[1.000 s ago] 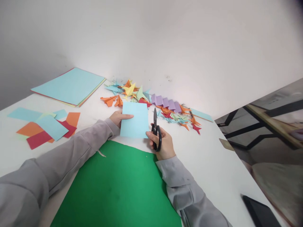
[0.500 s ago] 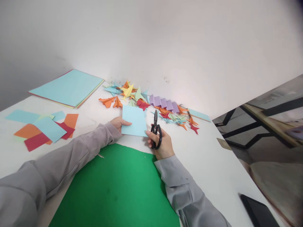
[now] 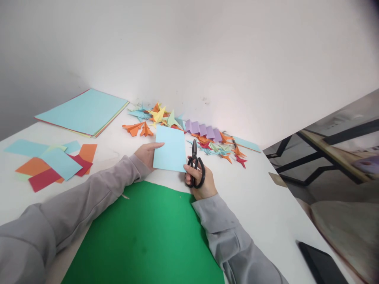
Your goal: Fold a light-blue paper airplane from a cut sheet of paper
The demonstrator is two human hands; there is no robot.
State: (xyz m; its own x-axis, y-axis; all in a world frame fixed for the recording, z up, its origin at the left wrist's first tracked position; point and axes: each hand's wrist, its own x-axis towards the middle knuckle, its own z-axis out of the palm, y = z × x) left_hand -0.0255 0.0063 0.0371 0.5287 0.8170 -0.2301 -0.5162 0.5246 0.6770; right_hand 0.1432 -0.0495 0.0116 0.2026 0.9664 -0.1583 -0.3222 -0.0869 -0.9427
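A light blue paper rectangle (image 3: 169,149) is held up above the far edge of a green sheet (image 3: 145,232). My left hand (image 3: 145,155) grips its left edge, thumb on the front and the other fingers hidden behind. Black-handled scissors (image 3: 194,163) are in my right hand (image 3: 204,181), blades pointing up and away and looking closed. The thumb of that hand is at the paper's lower right corner.
Folded paper shapes (image 3: 160,114) and a purple pleated strip (image 3: 203,129) lie along the wall. Large coloured sheets (image 3: 85,112) are stacked back left, cut pieces (image 3: 60,162) nearer. A black phone-like object (image 3: 322,264) lies at the right edge.
The blue paper has risen slightly, and my left thumb has shifted upward along its left side. The scissors remain in my right hand. The whole view has shifted slightly.
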